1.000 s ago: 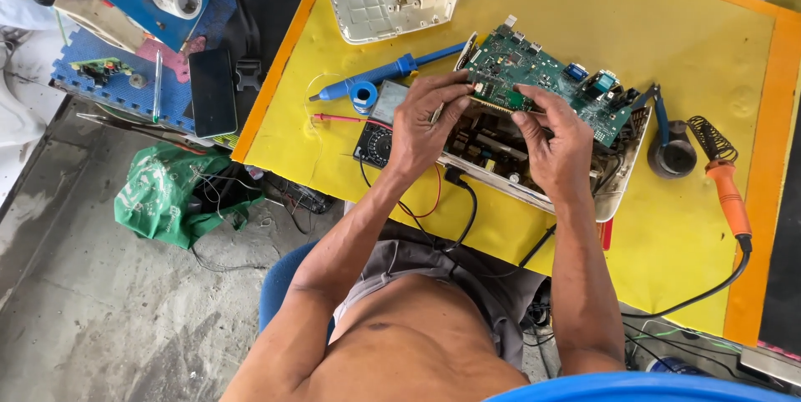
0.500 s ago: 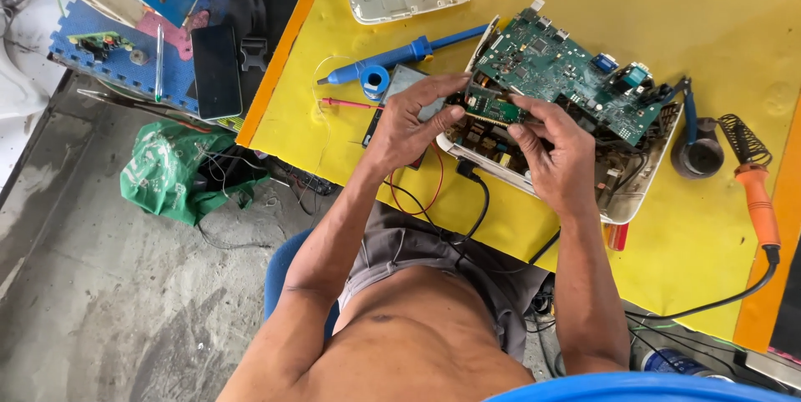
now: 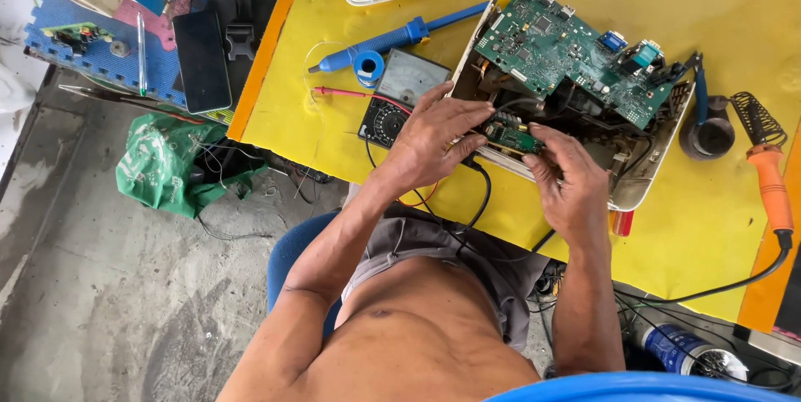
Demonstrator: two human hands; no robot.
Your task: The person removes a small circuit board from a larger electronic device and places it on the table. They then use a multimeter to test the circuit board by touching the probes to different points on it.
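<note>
Both forearms reach forward over the yellow table [image 3: 734,227], hands meeting at a small green circuit board [image 3: 513,138]. The left hand [image 3: 434,142] lies palm down, fingers spread, its fingertips pinching the board's near end. The right hand [image 3: 571,181] curls around the other end, thumb on top. Just beyond both hands sits the opened white casing [image 3: 647,177] with a large green board [image 3: 567,47]; a black meter [image 3: 400,93] lies just left of the left hand

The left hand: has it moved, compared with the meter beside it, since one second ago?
Yes. The left hand has moved down the open device toward the person and now covers the edge of the meter, with its fingers at the small green board.
</note>
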